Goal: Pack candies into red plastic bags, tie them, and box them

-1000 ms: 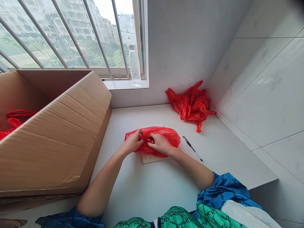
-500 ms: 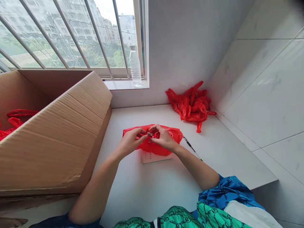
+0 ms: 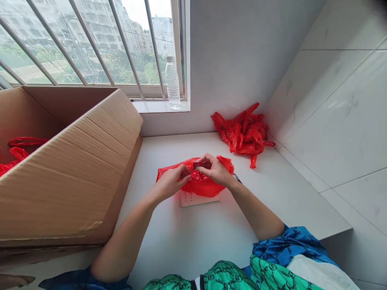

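Mostly small risks, noted left to right. Cardboard box [image 3: 90,161] stands close beside the left forearm; a wide elbow swing could bump it. Red plastic bag [image 3: 208,189] lies mid-tabletop [image 3: 181,241], over a notebook [image 3: 201,201]. Thin film, by the look of it: likely to cling to fingertips, or tear if tugged from both sides. Its near edge hangs over the notebook pages; a pull toward the body could drag both along. Red patterned contents [image 3: 198,176] show at the bag's mouth, number unclear; tipping the bag could spill them. Small dark piece [image 3: 196,164] held above that mouth; a loosened pinch would probably drop it back among the red, hard to pick out. Pen [image 3: 237,178] just right of the bag, partly hidden by the right forearm; a sideways sweep could roll it.

Pose, same order. Left hand [image 3: 173,179] comes in from lower left, back of hand up, fingers curled over the bag's left part, thumb near the fingertips; cannot tell whether any film is caught between them. Right hand [image 3: 216,171] reaches from lower right, wrist turned inward, thumb and fingers pinched on the small dark piece. Elbows spread wide, forearms converging on the bag.
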Motion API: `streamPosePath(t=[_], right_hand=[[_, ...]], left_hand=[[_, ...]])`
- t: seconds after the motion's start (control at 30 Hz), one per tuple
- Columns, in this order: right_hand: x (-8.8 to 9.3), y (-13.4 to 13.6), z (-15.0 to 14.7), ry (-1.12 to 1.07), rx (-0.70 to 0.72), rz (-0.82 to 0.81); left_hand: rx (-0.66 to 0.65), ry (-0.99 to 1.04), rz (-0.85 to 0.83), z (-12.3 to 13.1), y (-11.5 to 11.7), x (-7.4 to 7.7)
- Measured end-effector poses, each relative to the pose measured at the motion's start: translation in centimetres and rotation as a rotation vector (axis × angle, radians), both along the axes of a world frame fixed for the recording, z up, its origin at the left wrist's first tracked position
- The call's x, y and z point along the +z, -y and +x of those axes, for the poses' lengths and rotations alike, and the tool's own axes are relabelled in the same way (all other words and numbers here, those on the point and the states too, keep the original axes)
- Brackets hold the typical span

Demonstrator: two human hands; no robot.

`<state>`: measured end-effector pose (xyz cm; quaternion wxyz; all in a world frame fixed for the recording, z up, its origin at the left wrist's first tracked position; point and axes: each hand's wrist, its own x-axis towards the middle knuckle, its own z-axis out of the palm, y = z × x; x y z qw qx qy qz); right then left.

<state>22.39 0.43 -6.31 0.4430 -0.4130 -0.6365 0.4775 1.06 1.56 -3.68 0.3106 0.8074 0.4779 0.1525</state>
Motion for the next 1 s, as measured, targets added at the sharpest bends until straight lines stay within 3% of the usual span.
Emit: streamPosePath(t=[0.13,0.27,0.47,0.63,0.73,0.9,1.0], right_hand=[[0.3,0.3,0.3,0.425,-0.003,0.119],[-0.5,-0.2,0.4,0.981,-0.115,0.115],[-1.3,-0.8,0.2,1.061,-0.101,0.049],[-0.6,-0.3,0.2,0.99,-0.102,0.051],[0.3,0.1,0.6,0.863,-0.072,0.086],[1.7,0.6,1.8,0.229,0.108,-0.041],[2.1,0.8,1.7,-0.05,0.16,-0.225]], left_hand=[[0.038,-0.247,0.108,0.5,-0.4,-2.7],[0.004,-0.227,0.141,1.5,0.1,-4.4],[-0.035,-0.138,0.133,1.7,0.2,-4.4],[0.041,-0.072,0.11,1.1,0.1,-2.3],[0.096,0.156,0.031,1.1,0.7,-0.3],[0.022,0.575,-0.237,1.8,1.3,1.4],[0.049,0.67,-0.116,2.0,1.4,1.1]])
